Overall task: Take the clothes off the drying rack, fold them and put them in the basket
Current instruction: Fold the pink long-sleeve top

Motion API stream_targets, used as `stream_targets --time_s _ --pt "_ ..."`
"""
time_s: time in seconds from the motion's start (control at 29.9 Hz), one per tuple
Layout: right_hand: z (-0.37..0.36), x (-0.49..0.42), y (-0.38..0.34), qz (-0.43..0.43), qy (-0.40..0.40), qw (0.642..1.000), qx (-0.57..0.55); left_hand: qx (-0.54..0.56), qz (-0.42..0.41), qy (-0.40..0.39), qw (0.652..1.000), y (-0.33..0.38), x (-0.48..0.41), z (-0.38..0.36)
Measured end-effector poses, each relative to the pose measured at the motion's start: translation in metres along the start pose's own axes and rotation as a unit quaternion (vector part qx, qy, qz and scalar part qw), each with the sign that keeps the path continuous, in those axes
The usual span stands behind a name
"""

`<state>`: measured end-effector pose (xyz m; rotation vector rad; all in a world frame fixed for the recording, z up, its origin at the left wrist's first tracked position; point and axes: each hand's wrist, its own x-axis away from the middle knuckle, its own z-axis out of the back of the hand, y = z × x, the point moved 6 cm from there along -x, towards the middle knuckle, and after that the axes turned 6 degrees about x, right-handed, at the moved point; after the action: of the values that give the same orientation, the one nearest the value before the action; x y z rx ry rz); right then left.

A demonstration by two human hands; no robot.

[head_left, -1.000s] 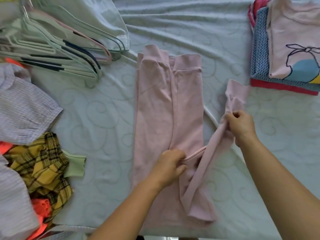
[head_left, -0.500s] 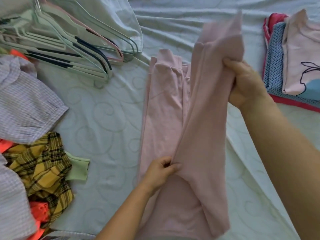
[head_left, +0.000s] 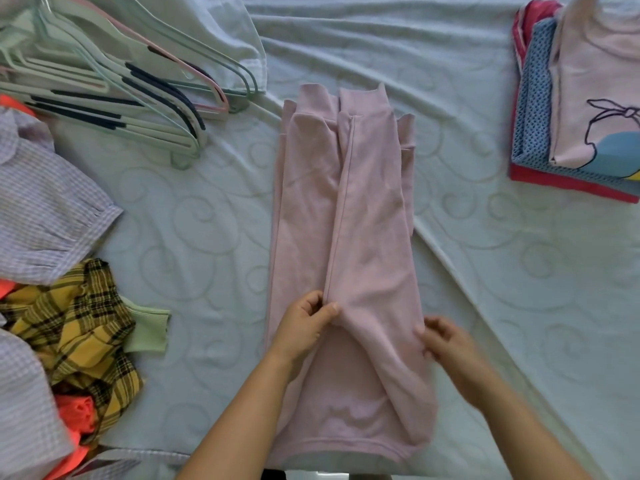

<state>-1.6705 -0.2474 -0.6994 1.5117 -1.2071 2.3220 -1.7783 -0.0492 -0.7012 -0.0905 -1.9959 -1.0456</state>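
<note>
A pale pink sweatshirt (head_left: pixel 346 216) lies lengthwise on the light green bed sheet (head_left: pixel 502 271), folded into a narrow strip with both sleeves laid over it, cuffs at the far end. My left hand (head_left: pixel 304 323) pinches the inner edge of the folded sleeve near the garment's lower middle. At the strip's right edge, my right hand (head_left: pixel 446 341) has its curled fingers on the fabric. No drying rack or basket is in view.
A stack of folded clothes (head_left: pixel 575 109), topped by a pink printed shirt, sits at the far right. Several plastic hangers (head_left: pixel 114 81) lie at the far left. Unfolded garments, among them a lilac checked shirt (head_left: pixel 45 209) and a yellow plaid piece (head_left: pixel 76 327), are heaped at the left.
My right hand lifted the right sleeve up, laid it flat over the sweatshirt's body, then came down to the right edge near me. My left hand stayed at the fold.
</note>
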Motion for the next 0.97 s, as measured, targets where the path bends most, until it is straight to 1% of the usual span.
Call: stream_targets --time_s 0.07,0.13,0.2,0.27,0.3,0.33,0.37,0.43,0.5,0.53,0.6,0.63,0.67,0.7,0.74,0.77,0.8,0.84,0.87,0.9,0.94,0.97 --pt "-0.009 0.030 0.031 -0.039 -0.041 0.998 0.016 0.014 0.005 0.011 1.000 0.003 0.001 0.000" --pt "-0.018 0.053 0.047 -0.054 -0.079 0.995 0.023 0.022 0.004 0.026 0.999 0.006 0.001 0.003" --pt "-0.029 0.072 0.045 -0.035 -0.105 0.994 0.003 0.026 -0.003 0.037 0.999 0.010 0.000 0.006" --pt "-0.038 0.082 0.042 -0.006 -0.102 0.995 -0.004 0.020 -0.011 0.053 0.998 0.014 0.000 0.010" --pt "-0.042 0.083 0.043 0.010 -0.087 0.996 0.023 -0.008 -0.021 0.070 0.997 0.013 -0.001 0.014" --pt "-0.044 0.082 0.048 0.021 -0.060 0.995 0.077 -0.052 -0.035 0.090 0.994 0.013 -0.002 0.018" --pt "-0.047 0.081 0.055 0.035 -0.038 0.989 0.137 -0.096 -0.052 0.106 0.988 0.013 -0.002 0.021" --pt "-0.054 0.077 0.065 0.062 -0.015 0.975 0.212 -0.174 -0.071 0.130 0.974 0.009 -0.002 0.025" --pt "-0.057 0.077 0.062 0.108 0.041 0.964 0.239 -0.239 -0.087 0.151 0.955 0.009 -0.003 0.030" --pt "-0.057 0.079 0.057 0.148 0.077 0.957 0.238 -0.266 -0.095 0.157 0.946 0.012 -0.004 0.031" --pt "-0.056 0.079 0.061 0.209 0.134 0.916 0.316 -0.344 -0.107 0.160 0.919 0.014 -0.007 0.034" --pt "-0.056 0.075 0.071 0.182 0.129 0.908 0.355 -0.380 -0.105 0.165 0.904 0.012 -0.008 0.035" --pt "-0.054 0.070 0.084 0.125 0.104 0.916 0.366 -0.401 -0.098 0.169 0.895 0.010 -0.009 0.035" --pt "-0.050 0.067 0.093 0.065 0.070 0.926 0.365 -0.410 -0.089 0.167 0.892 0.008 -0.010 0.035" --pt "-0.047 0.064 0.097 0.025 0.048 0.927 0.372 -0.414 -0.085 0.162 0.892 0.007 -0.010 0.034" --pt "-0.046 0.064 0.093 0.015 0.032 0.918 0.395 -0.420 -0.087 0.164 0.888 0.010 -0.007 0.032" --pt "-0.046 0.064 0.086 0.009 0.023 0.906 0.422 -0.442 -0.109 0.176 0.873 0.014 -0.003 0.029" --pt "-0.045 0.065 0.076 0.015 0.035 0.899 0.436 -0.483 -0.163 0.188 0.839 0.019 0.002 0.024" --pt "-0.044 0.065 0.061 0.040 0.064 0.899 0.431 -0.530 -0.236 0.188 0.793 0.023 0.009 0.014" --pt "-0.042 0.063 0.048 0.072 0.104 0.910 0.394 -0.567 -0.299 0.169 0.749 0.024 0.017 0.002" --pt "-0.039 0.059 0.035 0.102 0.137 0.929 0.328 -0.594 -0.331 0.137 0.720 0.021 0.022 -0.009" --pt "-0.037 0.050 0.024 0.113 0.155 0.944 0.269 -0.620 -0.342 0.107 0.698 0.013 0.025 -0.015"
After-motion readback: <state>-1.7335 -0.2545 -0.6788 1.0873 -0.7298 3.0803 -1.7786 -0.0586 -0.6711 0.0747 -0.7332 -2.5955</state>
